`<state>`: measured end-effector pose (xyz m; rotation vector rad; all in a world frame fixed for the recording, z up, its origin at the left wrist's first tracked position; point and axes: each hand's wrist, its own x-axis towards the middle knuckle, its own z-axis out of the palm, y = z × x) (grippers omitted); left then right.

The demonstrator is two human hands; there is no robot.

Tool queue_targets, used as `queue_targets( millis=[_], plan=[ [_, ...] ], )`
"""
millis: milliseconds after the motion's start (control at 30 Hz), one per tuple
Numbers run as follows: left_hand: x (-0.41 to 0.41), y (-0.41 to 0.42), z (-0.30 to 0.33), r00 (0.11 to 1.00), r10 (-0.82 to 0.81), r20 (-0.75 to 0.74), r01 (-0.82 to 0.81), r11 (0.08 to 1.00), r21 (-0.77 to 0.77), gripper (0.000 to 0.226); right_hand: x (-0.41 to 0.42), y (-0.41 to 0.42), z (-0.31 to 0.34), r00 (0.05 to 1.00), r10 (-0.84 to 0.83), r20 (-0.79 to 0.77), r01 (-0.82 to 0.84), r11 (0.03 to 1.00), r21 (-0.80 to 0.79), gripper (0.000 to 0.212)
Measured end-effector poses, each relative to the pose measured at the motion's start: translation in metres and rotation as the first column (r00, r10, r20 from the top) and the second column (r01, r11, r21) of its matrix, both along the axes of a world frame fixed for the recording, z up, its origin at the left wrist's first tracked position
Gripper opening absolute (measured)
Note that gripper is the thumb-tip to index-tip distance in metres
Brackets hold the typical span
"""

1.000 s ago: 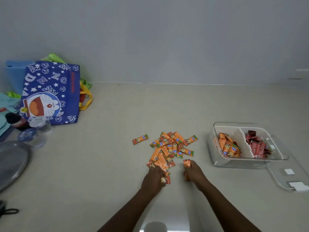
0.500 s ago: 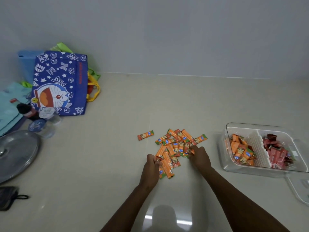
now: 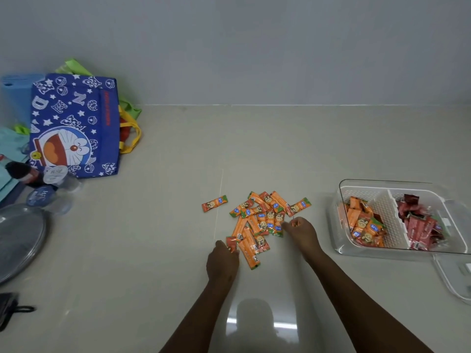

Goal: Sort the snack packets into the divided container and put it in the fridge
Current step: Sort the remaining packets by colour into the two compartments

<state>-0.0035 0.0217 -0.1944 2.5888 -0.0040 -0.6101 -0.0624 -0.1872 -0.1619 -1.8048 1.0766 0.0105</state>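
Now left grip (image 3: 224, 259) pinching packet (image 3: 232, 242), pile (image 3: 262, 220) beside

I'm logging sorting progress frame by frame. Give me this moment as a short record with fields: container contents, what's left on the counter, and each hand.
container: clear divided container, lid off
left compartment: orange packets
right compartment: red packets
counter: loose pile of orange packets; one stray packet lying apart, left of the pile
left hand: at the pile's near-left edge, fingers on a packet
right hand: at the pile's right edge, fingers curled; what it holds is unclear
lid: lying beside the container, near side
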Motion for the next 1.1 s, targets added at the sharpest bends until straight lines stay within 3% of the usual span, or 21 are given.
queue_targets(
  millis=[67, 133, 267, 400, 467, 533, 600, 667, 733, 833, 933, 1000, 1100],
  plan=[
    [0.007, 0.002, -0.003, 0.994, -0.114, 0.005, 0.113, 0.992, 0.057, 0.035, 0.012, -0.002, -0.002, 1.000, 0.003, -0.028, -0.004, 0.998, -0.058, 0.021],
    [0.012, 0.003, -0.004, 0.986, -0.167, -0.018, 0.168, 0.984, 0.051, 0.035, 0.024, -0.003, -0.006, 0.997, -0.003, -0.076, -0.006, 0.992, -0.127, 0.032],
    [0.023, 0.003, 0.003, 0.995, -0.088, -0.043, 0.084, 0.991, -0.105, 0.023, 0.039, 0.001, -0.014, 0.989, 0.001, -0.150, -0.022, 0.990, -0.139, 0.036],
    [0.043, -0.003, 0.013, 0.996, -0.055, -0.065, 0.038, 0.971, -0.236, 0.020, 0.042, 0.006, -0.016, 0.978, 0.103, -0.183, -0.125, 0.986, -0.109, 0.025],
    [0.055, -0.012, 0.014, 0.996, -0.059, -0.072, 0.041, 0.972, -0.231, 0.022, 0.038, 0.009, -0.014, 0.992, 0.088, -0.088, -0.084, 0.995, 0.054, 0.029],
    [0.064, -0.025, 0.014, 0.994, -0.061, -0.088, 0.039, 0.971, -0.237, 0.026, 0.029, 0.010, -0.009, 0.998, -0.059, 0.025, 0.048, 0.948, 0.315, 0.032],
    [0.069, -0.038, 0.014, 0.994, -0.083, -0.076, 0.065, 0.974, -0.217, 0.034, 0.018, 0.013, -0.002, 0.978, -0.198, 0.071, 0.136, 0.852, 0.505, 0.020],
    [0.070, -0.045, 0.010, 0.990, -0.134, -0.034, 0.127, 0.981, -0.145, 0.042, 0.010, 0.015, 0.004, 0.965, -0.247, 0.089, 0.159, 0.819, 0.551, 0.003],
    [0.069, -0.046, 0.005, 0.987, -0.162, -0.023, 0.160, 0.984, -0.079, 0.048, 0.010, 0.015, 0.005, 0.969, -0.222, 0.111, 0.142, 0.863, 0.485, 0.010],
    [0.070, -0.044, -0.003, 0.978, -0.207, -0.008, 0.205, 0.976, -0.078, 0.038, 0.026, 0.012, 0.003, 0.984, -0.141, 0.108, 0.096, 0.935, 0.340, 0.008],
    [0.074, -0.040, -0.006, 0.971, -0.238, 0.001, 0.237, 0.968, -0.076, 0.039, 0.050, 0.016, -0.006, 0.999, -0.021, 0.042, 0.015, 0.992, 0.122, 0.032],
    [0.081, -0.037, -0.006, 0.972, -0.230, 0.040, 0.232, 0.971, -0.057, 0.040, 0.062, 0.026, -0.013, 0.996, 0.085, -0.010, -0.085, 0.994, -0.066, 0.032],
    [0.098, -0.028, 0.002, 0.985, -0.130, 0.112, 0.151, 0.966, -0.209, 0.031, 0.069, 0.040, -0.021, 0.975, 0.162, -0.154, -0.195, 0.952, -0.236, 0.038]
  ],
)
